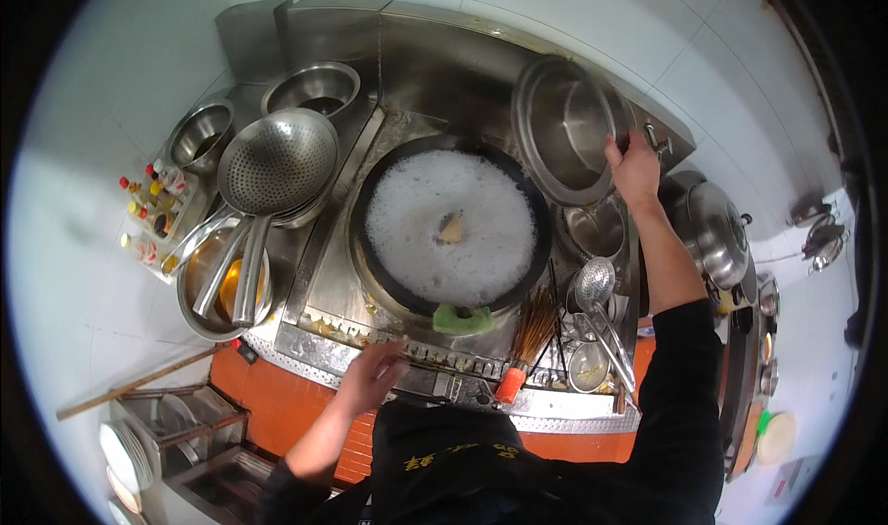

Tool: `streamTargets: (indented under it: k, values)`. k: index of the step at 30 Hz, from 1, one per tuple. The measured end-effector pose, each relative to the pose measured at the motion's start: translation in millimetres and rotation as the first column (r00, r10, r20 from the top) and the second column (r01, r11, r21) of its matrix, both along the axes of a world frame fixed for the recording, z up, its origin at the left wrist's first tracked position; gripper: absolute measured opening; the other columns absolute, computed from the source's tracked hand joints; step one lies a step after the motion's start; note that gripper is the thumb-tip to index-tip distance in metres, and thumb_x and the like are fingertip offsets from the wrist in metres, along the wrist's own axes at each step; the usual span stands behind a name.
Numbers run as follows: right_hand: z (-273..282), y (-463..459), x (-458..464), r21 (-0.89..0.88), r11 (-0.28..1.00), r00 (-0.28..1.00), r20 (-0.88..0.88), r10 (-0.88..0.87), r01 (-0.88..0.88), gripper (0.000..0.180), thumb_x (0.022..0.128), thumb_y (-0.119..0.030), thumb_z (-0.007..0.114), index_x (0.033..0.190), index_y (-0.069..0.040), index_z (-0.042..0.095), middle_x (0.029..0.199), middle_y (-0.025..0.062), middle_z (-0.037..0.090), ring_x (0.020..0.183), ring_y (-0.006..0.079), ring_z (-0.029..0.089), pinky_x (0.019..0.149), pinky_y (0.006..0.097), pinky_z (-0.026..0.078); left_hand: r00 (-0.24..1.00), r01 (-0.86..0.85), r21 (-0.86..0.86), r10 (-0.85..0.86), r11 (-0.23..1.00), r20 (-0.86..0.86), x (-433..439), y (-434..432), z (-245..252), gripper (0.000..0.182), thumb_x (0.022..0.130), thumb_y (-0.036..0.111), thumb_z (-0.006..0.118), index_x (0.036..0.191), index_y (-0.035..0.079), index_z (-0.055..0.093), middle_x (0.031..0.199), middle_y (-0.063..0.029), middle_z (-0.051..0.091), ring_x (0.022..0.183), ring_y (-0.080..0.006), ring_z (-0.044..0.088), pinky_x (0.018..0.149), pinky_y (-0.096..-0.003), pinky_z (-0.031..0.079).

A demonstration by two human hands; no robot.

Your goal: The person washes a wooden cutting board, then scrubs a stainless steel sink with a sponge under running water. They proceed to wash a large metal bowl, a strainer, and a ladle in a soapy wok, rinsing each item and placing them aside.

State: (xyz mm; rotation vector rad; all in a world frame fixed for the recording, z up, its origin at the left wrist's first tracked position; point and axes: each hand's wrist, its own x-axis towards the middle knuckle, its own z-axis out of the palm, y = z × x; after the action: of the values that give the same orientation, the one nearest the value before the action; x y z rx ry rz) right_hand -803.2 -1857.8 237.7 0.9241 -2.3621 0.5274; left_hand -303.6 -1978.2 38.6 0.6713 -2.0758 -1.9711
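Observation:
My right hand point(634, 168) grips the right rim of a large stainless-steel basin point(563, 129), which is tipped on its side behind the wok's right edge. Its inside faces the wok. Holding nothing, my left hand point(372, 376) hovers over the stove's front edge with fingers loosely curled and apart. Between my hands a round black wok point(361, 209) is full of white foamy liquid point(409, 199). A tan wedge-shaped piece point(451, 229) shows in the middle of the foam. At the wok's near rim lies a green cloth point(461, 319).
Left of the wok are perforated strainers point(277, 161), a bowl of yellow oil point(201, 317) and several sauce bottles point(156, 195). A bamboo wok brush point(534, 331), a slotted ladle point(595, 281) and a metal pot point(595, 232) stand on the right. A lidded pot point(718, 233) sits beyond my right forearm.

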Motion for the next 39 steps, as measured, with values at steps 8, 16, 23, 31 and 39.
streamTargets:
  k: [8, 16, 23, 31, 39]
  values:
    - [-4.9, -18.1, 69.6, -0.561, 0.815, 0.685, 0.651, 0.327, 0.144, 0.059, 0.097, -0.051, 0.051, 0.113, 0.005, 0.061, 0.097, 0.0116, 0.066, 0.088, 0.0235, 0.066, 0.078, 0.0394, 0.053, 0.944, -0.137, 0.746, 0.314, 0.652, -0.101, -222.1, -59.5, 74.8, 0.045, 0.093, 0.014, 0.059, 0.134, 0.003, 0.045, 0.117, -0.0095, 0.061, 0.099, -0.0211, 0.061, 0.086, -0.0375, 0.05]
    - [-168.5, -67.2, 83.5, -0.501, 0.812, 0.011, 0.853, 0.522, 0.301, 0.072, 0.098, -0.057, 0.046, 0.147, -0.006, 0.034, 0.139, 0.0179, 0.051, 0.117, 0.0288, 0.057, 0.088, 0.0463, 0.052, 0.791, -0.423, 0.56, 0.592, 0.712, -0.154, -207.7, -114.3, 68.4, 0.029, 0.091, 0.009, 0.06, 0.117, 0.003, 0.048, 0.11, -0.0104, 0.062, 0.096, -0.023, 0.061, 0.079, -0.0399, 0.052]
    - [-265.5, -118.0, 113.4, 0.187, 0.783, 0.522, 0.829, 0.198, -0.594, 0.052, 0.096, -0.038, 0.052, 0.131, 0.001, 0.055, 0.126, 0.0245, 0.06, 0.111, 0.0387, 0.061, 0.091, 0.045, 0.05, 0.786, -0.583, -0.635, 0.551, 0.507, -0.281, -217.8, -151.7, 62.3, 0.044, 0.085, 0.025, 0.071, 0.109, -0.008, 0.054, 0.133, -0.0335, 0.046, 0.125, -0.0475, 0.044, 0.105, -0.0458, 0.038]
    - [-296.8, -93.9, 95.0, 0.409, 0.468, 0.557, 0.796, 0.236, -0.783, 0.031, 0.091, -0.032, 0.052, 0.107, -0.014, 0.072, 0.102, 0.0146, 0.069, 0.095, 0.0363, 0.063, 0.078, 0.049, 0.053, 0.895, -0.426, -0.735, 0.363, 0.528, -0.258, -210.8, -164.1, 23.5, 0.047, 0.092, 0.013, 0.064, 0.131, -0.007, 0.045, 0.137, -0.0251, 0.047, 0.123, -0.0389, 0.049, 0.104, -0.0432, 0.039]
    - [-210.2, -82.9, 59.6, -0.021, 0.921, 0.565, 0.784, 0.257, -0.389, 0.033, 0.084, -0.029, 0.056, 0.09, 0.0, 0.071, 0.095, 0.0238, 0.068, 0.093, 0.0409, 0.064, 0.083, 0.0476, 0.051, 0.928, -0.366, -0.158, 0.347, 0.917, -0.139, -226.8, -155.4, -31.8, 0.041, 0.097, 0.017, 0.061, 0.13, -0.004, 0.046, 0.125, -0.0158, 0.056, 0.107, -0.0244, 0.054, 0.091, -0.0352, 0.043]
